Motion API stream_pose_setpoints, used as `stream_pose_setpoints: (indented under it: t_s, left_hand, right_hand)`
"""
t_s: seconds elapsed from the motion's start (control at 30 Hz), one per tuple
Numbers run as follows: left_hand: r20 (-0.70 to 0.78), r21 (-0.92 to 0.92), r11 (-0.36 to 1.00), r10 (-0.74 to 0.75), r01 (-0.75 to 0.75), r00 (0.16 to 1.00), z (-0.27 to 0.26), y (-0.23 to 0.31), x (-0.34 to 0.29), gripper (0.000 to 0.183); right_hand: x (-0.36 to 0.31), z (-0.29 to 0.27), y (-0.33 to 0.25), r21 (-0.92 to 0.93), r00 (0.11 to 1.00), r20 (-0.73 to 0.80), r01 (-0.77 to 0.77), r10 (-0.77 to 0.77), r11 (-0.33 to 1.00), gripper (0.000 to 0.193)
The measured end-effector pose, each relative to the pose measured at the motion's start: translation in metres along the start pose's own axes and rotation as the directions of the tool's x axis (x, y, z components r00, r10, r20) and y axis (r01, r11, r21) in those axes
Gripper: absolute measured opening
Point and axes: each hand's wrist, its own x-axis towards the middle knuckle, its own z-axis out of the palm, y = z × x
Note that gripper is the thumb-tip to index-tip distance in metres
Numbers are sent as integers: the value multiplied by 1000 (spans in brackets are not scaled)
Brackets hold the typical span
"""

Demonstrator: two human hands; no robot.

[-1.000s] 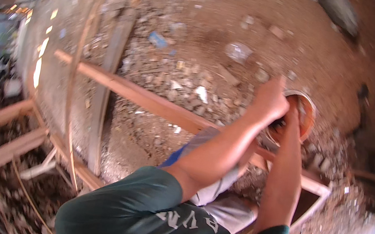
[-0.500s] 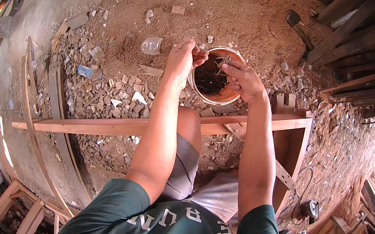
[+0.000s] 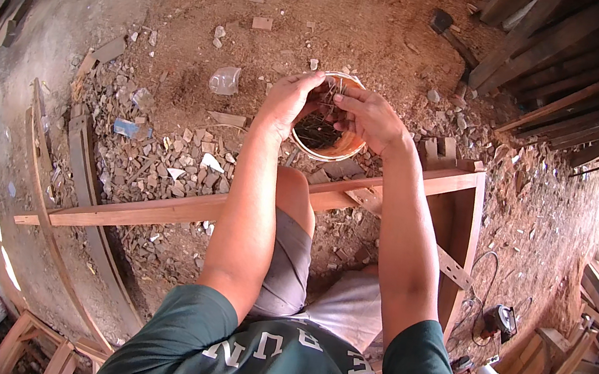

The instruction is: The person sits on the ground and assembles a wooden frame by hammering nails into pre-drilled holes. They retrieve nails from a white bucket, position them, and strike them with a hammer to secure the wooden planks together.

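A round bucket (image 3: 362,147) with a pale rim and orange-brown inside stands on the ground ahead of me. Many thin dark pieces that look like nails (image 3: 315,135) lie in it. Over its right side, my right hand (image 3: 378,121) is closed, pinching a few thin nails that stick up between thumb and fingers. My left hand (image 3: 287,101) is at the left rim with its fingers curled inward over the opening, close to the right fingertips. What the left fingers hold, if anything, is hidden.
A long wooden frame (image 3: 154,216) crosses in front of my legs. Rubble and wood chips (image 3: 190,158) cover the ground beside the bucket. A clear plastic cup (image 3: 225,80) lies left; a hammer-like tool (image 3: 453,35) lies far right by stacked boards (image 3: 548,54). A corded power tool (image 3: 500,322) sits right.
My hands have come closer together over the bucket, the left moving right and inward over the opening. The whole view has shifted slightly.
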Motion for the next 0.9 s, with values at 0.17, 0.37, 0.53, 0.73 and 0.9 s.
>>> stream_pose_setpoints:
  t_s: [0.17,0.37,0.53,0.73,0.9]
  left_hand:
    - [-3,57,997,44,-44,999,-5,-8,7,21]
    - [-39,-19,1000,18,-18,999,-3,-4,5,20]
    - [50,-30,999,30,-29,998,-11,-3,8,28]
    - [57,-71,997,10,-6,998,-14,-2,8,30]
    - [46,-140,990,2,4,999,-15,-2,9,29]
  right_hand:
    - [-4,6,2,153,1000,-21,12,-9,988,27]
    - [-8,8,0,295,1000,-15,-10,15,955,29]
    - [-9,11,3,388,1000,4,14,-17,922,36]
    - [-12,17,0,488,999,22,22,-38,872,33]
    - [-14,19,2,489,995,26,69,-93,869,34]
